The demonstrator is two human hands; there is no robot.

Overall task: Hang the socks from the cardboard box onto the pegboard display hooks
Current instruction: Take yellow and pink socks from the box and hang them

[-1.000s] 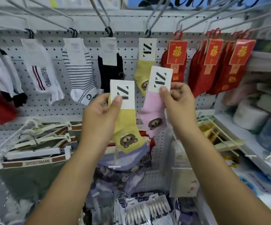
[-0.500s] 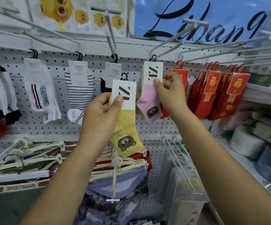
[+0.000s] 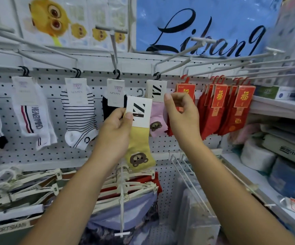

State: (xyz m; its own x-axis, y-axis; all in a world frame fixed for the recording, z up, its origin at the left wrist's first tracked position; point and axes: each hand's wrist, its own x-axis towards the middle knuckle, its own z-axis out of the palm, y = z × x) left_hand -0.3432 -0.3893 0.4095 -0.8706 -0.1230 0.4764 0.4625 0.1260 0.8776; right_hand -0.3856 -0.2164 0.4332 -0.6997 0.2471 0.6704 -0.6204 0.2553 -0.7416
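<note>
A yellow sock with a bear face [image 3: 139, 147] hangs from its white card label, which my left hand [image 3: 115, 131] pinches at the lower left corner in front of the pegboard [image 3: 10, 156]. A pink bear sock [image 3: 156, 119] hangs by its black hanger on a long white hook [image 3: 175, 58], just behind the yellow one. My right hand [image 3: 182, 114] hovers beside the pink sock's right edge. Its fingers are loosely curled and hold nothing. The cardboard box is out of view.
White, striped and black socks [image 3: 80, 112] hang on hooks to the left, and red packaged socks [image 3: 219, 106] to the right. Hangers with underwear [image 3: 125, 197] jut out below. A wire rack [image 3: 187, 175] and a shelf with goods [image 3: 276, 156] stand at the right.
My right hand lifted the pink sock up onto the hook and let go of it. My left hand raised the yellow sock slightly. The view tilted upward.
</note>
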